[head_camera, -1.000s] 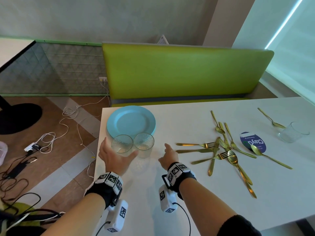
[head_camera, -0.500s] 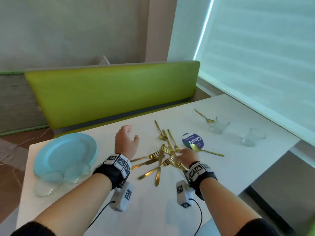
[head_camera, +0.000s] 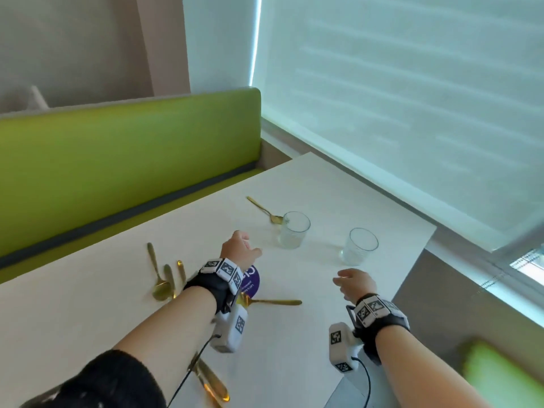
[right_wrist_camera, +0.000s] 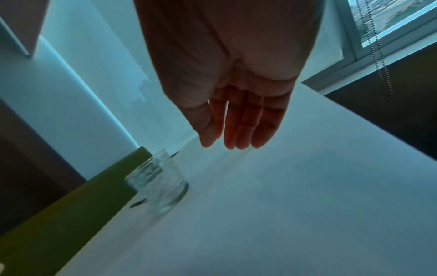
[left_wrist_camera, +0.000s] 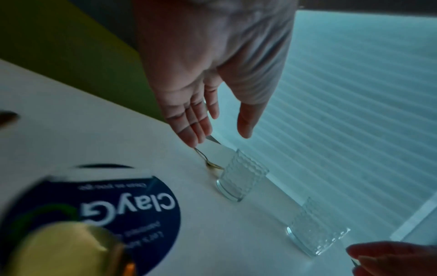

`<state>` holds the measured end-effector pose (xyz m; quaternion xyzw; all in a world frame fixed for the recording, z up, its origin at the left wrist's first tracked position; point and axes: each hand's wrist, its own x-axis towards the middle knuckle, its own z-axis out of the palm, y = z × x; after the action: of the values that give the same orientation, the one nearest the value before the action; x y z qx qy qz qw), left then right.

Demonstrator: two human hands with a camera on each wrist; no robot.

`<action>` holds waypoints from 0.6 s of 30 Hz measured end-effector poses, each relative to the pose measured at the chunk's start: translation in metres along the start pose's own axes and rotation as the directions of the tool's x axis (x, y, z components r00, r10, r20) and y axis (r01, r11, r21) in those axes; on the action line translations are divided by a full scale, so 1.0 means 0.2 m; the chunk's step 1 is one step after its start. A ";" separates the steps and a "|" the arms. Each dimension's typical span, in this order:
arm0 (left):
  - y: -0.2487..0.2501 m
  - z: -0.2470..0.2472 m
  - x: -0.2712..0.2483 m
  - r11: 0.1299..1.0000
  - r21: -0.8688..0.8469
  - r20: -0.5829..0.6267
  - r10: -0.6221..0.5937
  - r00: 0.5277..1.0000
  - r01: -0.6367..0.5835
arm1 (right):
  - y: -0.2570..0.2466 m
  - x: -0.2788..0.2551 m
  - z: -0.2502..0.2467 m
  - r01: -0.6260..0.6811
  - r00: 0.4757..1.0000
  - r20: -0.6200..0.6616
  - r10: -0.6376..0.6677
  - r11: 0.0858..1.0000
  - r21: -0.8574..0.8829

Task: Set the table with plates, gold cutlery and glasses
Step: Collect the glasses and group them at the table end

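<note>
While both hands are held above the white counter [head_camera: 294, 363], nothing is gripped in either. The left hand [head_camera: 240, 249] is stretched forward with fingers [left_wrist_camera: 197, 128] straight and thumb spread apart, palm down, near a clear glass [head_camera: 293, 230]. A gold spoon [head_camera: 264, 209] is laid just behind that glass, its bowl seen against the glass base; whether the two touch cannot be told. In the left wrist view the fingertips are seen over the spoon's handle, though contact cannot be confirmed. A second glass [head_camera: 359, 250] is stood upright to the right, apart from the first and nearer the counter's window edge. The right hand [head_camera: 354, 284] is held just in front of this glass, fingers [right_wrist_camera: 246, 123] straight and close together, free of it.

A round dark-blue sticker [head_camera: 250, 282] is partly hidden under the left wrist. Another gold spoon [head_camera: 270, 302] is laid just in front of the sticker. More gold cutlery [head_camera: 163, 275] is gathered to the left, and further pieces [head_camera: 212, 384] are seen under the left forearm. No plates are shown here. A green bench back [head_camera: 117, 172] is set behind the counter, and a drawn blind [head_camera: 412, 98] is hung at the right.
</note>
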<state>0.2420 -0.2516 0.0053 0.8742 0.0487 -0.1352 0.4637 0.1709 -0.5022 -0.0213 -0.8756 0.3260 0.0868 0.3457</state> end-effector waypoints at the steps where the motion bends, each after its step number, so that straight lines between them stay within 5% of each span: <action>1: 0.03 0.07 0.05 1.000 -0.007 0.019 -0.018 1.000 0.018 | 0.04 0.07 -0.03 -0.018 1.000 -0.004 0.018 1.000 0.003; 8: 0.12 0.43 0.30 0.996 -0.027 0.047 -0.079 0.996 0.081 | 0.25 0.34 -0.15 -0.136 0.989 -0.040 0.142 0.984 0.116; 18: 0.16 0.63 0.50 0.997 -0.074 -0.016 -0.038 0.999 0.037 | 0.32 0.46 -0.16 -0.171 0.980 -0.072 0.186 0.969 0.176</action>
<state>0.3201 -0.3766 -0.0639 0.8566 0.0742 -0.1343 0.4927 0.1988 -0.6048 -0.0664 -0.8131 0.4247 0.0508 0.3949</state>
